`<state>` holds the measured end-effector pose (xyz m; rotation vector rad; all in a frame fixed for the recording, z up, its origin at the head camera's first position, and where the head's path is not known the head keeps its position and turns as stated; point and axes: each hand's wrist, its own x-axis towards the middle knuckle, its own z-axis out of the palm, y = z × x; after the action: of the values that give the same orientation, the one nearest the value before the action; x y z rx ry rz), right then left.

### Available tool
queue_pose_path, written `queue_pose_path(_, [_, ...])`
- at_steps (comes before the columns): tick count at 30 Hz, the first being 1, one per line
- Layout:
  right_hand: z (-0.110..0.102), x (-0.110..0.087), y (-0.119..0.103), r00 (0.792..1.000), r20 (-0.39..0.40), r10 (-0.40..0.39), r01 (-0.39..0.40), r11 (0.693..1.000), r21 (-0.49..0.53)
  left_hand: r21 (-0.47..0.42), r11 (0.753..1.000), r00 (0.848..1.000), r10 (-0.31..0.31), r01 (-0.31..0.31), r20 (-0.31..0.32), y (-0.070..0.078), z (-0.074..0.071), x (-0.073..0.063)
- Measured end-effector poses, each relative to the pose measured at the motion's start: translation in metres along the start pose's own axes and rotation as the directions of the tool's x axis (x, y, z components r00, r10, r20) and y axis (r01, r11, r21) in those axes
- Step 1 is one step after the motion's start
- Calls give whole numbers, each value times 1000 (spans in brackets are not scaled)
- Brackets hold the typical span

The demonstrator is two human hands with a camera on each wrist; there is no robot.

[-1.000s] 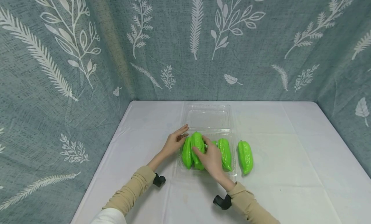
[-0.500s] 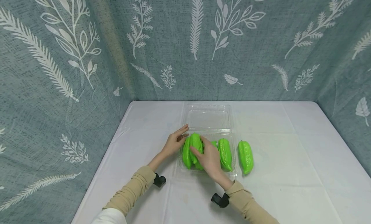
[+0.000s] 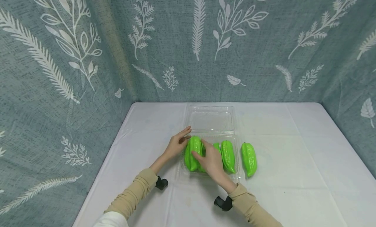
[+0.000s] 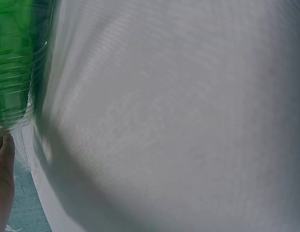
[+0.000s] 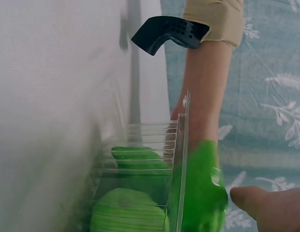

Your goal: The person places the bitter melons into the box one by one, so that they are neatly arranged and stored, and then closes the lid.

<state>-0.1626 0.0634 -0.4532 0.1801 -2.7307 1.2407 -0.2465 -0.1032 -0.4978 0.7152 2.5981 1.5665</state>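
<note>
A clear plastic clamshell box (image 3: 236, 155) lies on the white tabletop with its lid (image 3: 210, 120) folded back. Several glossy, lumpy green peppers lie in its base, one pepper (image 3: 227, 156) at the right side. My right hand (image 3: 212, 160) holds another green pepper (image 3: 194, 152) at the left of the base, on top of the others. In the right wrist view its thumb (image 5: 266, 205) is right at this pepper (image 5: 204, 193), which rises above the box rim. My left hand (image 3: 175, 144) rests at the box's left back corner, fingers extended; a finger (image 4: 5, 154) meets the box edge.
One loose green pepper (image 3: 249, 159) lies on the table just right of the box. Black wrist cameras, left (image 3: 161, 182) and right (image 3: 224, 203), hang by the sleeves. A grey-green leaf-print curtain (image 3: 182, 80) stands behind and beside the white table (image 3: 288, 194).
My right hand and the green pepper it holds have shifted left, over the pepper at the box's left side. My left hand stays at the same corner.
</note>
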Motion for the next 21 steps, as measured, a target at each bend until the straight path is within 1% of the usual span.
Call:
queue_pose_path(8, [1,0,1,1000,-10,-4,4,1000,-2,-29,999,1000,23,-23,-12,-2,2,1])
queue_pose_path(14, [1,-1,1,1000,-10,3,-3,1000,17,-4,1000,1000,-2,2,0,-1,0,0])
queue_pose_path(21, [2,-1,2,1000,-15,1,-1,1000,22,-21,1000,1000,-11,11,7,-4,0,1])
